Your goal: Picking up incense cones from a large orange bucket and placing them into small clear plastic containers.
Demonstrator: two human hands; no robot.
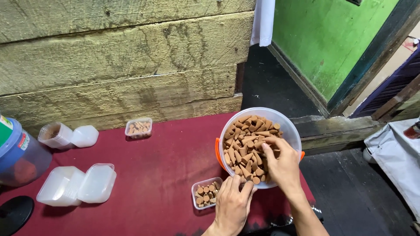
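At the far left edge stands a large clear jar with a blue lid (17, 153), and just below it a dark round object (13, 214) lies partly out of view. Beside them on the red cloth (153, 175) sit a small open box with brown residue and its lid (68, 135), then a pair of empty, hinged clear boxes (76, 184) lying open. Further back, near the plank wall (122, 57), rests a small clear box of cones (138, 127). Toward the middle, a small clear tray (205, 193) holds a few brown cones standing upright; the person's left hand (232, 203) lies at its right edge, fingers stretched and loosely open, touching the tray's side and the bucket's rim, holding nothing that can be seen. To the right, a clear plastic bucket (288, 126) with an orange handle is filled with brown incense cones (245, 148). The right hand (282, 164) reaches into it, fingers curled down among the cones; whether it grips any cannot be told.
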